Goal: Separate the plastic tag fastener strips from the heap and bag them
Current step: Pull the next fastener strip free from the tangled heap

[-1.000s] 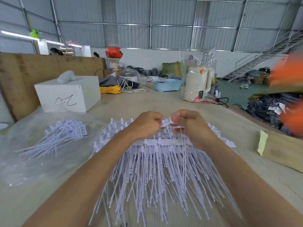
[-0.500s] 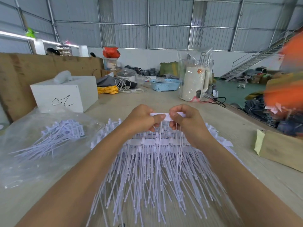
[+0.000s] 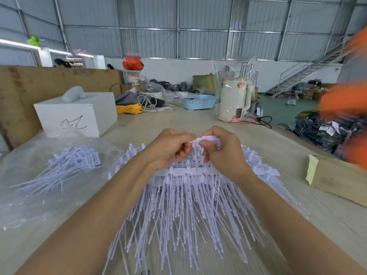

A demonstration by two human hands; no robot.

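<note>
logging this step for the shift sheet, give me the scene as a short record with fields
left hand: left hand pinches the left end of the strip
right hand: right hand pinches the strip at its right end
strip: lifted above the heap
bag: clear bag on the left of the table, a bundle of strips on or in it

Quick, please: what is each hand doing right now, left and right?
Left hand: closed, pinching one end of a white fastener strip.
Right hand: closed, gripping the same strip above the heap.
</note>
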